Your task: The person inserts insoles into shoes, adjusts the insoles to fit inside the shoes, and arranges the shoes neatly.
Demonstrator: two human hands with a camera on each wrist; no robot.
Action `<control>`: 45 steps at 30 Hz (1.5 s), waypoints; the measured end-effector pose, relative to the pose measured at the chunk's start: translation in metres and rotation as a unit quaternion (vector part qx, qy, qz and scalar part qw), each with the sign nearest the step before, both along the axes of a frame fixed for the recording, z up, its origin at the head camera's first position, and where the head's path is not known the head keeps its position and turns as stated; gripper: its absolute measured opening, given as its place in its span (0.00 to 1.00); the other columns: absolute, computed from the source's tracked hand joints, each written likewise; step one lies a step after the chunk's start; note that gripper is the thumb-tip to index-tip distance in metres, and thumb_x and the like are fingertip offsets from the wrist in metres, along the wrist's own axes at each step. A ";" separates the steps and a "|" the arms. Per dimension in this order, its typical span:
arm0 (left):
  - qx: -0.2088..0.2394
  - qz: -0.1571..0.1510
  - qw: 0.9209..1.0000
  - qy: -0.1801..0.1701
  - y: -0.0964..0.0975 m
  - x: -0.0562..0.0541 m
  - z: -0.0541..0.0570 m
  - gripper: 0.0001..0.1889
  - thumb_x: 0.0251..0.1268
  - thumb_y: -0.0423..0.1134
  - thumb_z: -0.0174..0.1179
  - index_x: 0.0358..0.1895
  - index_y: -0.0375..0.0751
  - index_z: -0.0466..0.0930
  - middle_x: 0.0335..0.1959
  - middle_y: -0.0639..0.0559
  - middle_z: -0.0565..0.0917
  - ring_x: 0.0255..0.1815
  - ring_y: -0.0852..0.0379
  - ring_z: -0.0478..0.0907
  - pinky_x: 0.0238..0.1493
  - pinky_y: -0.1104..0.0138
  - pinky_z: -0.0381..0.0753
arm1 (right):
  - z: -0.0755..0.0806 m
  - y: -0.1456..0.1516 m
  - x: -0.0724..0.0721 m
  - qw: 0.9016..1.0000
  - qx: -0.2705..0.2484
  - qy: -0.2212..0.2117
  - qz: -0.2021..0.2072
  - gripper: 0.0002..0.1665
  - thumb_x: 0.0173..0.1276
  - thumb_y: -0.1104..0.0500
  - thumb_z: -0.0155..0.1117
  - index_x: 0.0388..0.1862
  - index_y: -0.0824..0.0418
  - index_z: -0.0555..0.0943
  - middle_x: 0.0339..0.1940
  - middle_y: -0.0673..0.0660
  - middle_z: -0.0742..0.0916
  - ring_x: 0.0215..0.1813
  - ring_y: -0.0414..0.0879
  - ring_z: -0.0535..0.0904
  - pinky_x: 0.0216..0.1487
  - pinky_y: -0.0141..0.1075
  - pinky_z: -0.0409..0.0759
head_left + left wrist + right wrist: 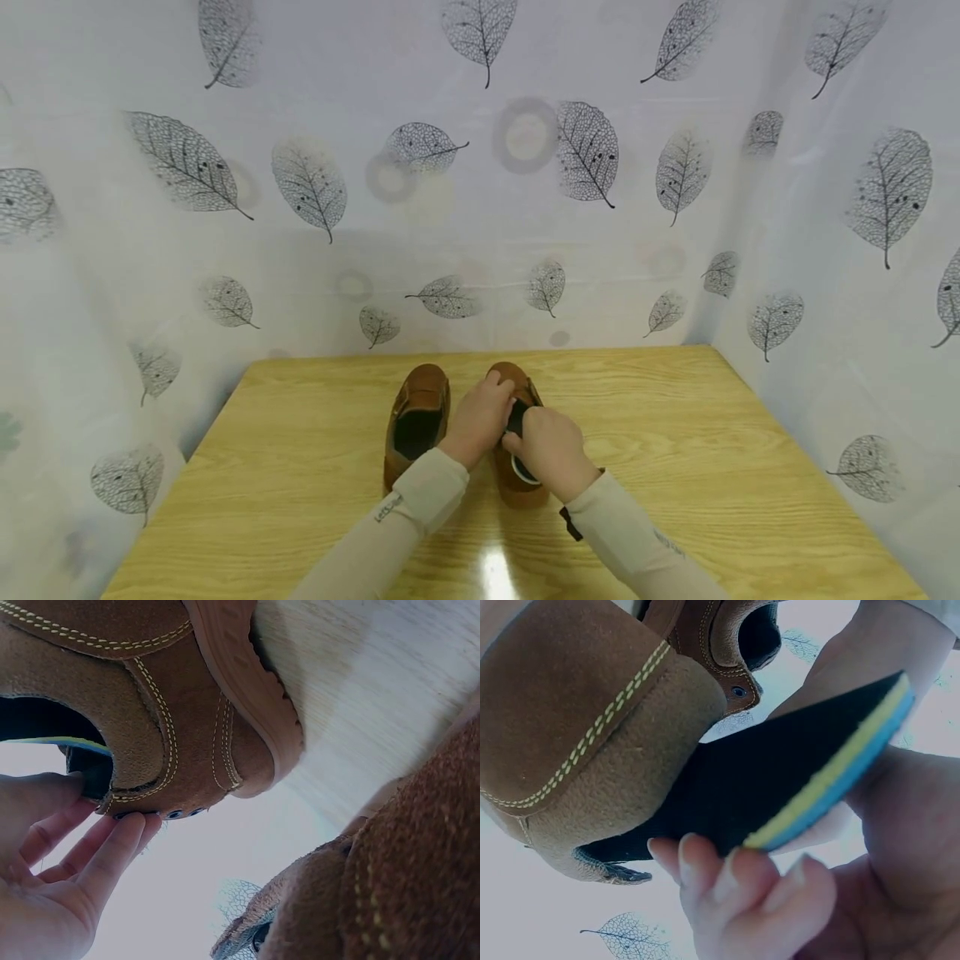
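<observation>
Two brown leather shoes with yellowish stitching lie side by side on a table, toes pointing away. My left hand (478, 419) pinches the edge of the right-hand shoe (520, 493) at its opening. In the left wrist view, the thumb is inside and the fingers lie outside by the eyelets. My right hand (557, 450) grips an insole (780, 769), black on top with a yellow and blue edge. One end of the insole is inside the shoe opening; the other sticks up out of it. The left-hand shoe (426, 379) stands untouched beside my left wrist.
The wood-grain table (660, 433) spreads out around both shoes. A pale curtain (495, 225) printed with dark leaves hangs behind the table and along both sides.
</observation>
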State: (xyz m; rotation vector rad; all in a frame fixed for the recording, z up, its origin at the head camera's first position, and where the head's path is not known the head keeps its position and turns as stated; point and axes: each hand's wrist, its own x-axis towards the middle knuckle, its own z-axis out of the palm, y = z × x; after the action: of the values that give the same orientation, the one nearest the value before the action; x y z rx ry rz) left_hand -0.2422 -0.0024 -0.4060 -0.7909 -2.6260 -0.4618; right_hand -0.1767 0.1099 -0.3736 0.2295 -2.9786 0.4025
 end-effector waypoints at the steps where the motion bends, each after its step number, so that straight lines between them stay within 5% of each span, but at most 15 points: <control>1: -0.001 0.000 1.000 -0.002 0.000 0.000 0.000 0.04 0.67 0.35 0.60 0.36 0.38 0.77 0.33 0.46 0.74 0.30 0.51 0.77 0.28 0.64 0.78 | 0.000 0.000 -0.001 1.000 0.001 0.000 0.001 0.22 0.62 0.49 0.70 0.19 0.63 0.75 0.15 0.55 0.75 0.16 0.46 0.72 0.13 0.35 0.68; 20: 0.013 -0.006 1.000 -0.003 -0.002 -0.002 0.000 0.05 0.65 0.33 0.61 0.32 0.38 0.76 0.31 0.47 0.72 0.28 0.52 0.76 0.26 0.64 0.77 | -0.005 0.002 -0.020 0.999 -0.010 -0.032 -0.008 0.22 0.61 0.49 0.71 0.19 0.63 0.75 0.15 0.55 0.76 0.16 0.45 0.73 0.15 0.35 0.69; 33: 0.003 0.000 1.000 -0.009 0.000 -0.004 -0.002 0.04 0.66 0.34 0.60 0.35 0.38 0.78 0.33 0.47 0.74 0.30 0.51 0.78 0.28 0.64 0.79 | 0.000 -0.003 0.012 0.999 0.030 -0.018 -0.021 0.28 0.53 0.42 0.75 0.21 0.66 0.77 0.18 0.59 0.79 0.23 0.52 0.78 0.18 0.42 0.77; 45: 0.019 -0.012 1.000 -0.006 -0.002 -0.006 -0.004 0.04 0.66 0.33 0.61 0.33 0.38 0.77 0.30 0.48 0.72 0.27 0.53 0.75 0.27 0.65 0.76 | 0.000 0.004 0.007 0.996 -0.085 -0.010 -0.017 0.19 0.56 0.55 0.74 0.22 0.68 0.76 0.19 0.56 0.77 0.19 0.45 0.74 0.18 0.37 0.73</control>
State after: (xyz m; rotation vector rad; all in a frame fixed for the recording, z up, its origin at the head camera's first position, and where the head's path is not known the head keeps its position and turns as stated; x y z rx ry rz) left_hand -0.2482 -0.0042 -0.4102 -0.8117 -2.6136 -0.5226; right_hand -0.1696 0.1137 -0.3734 0.1587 -2.9405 0.6540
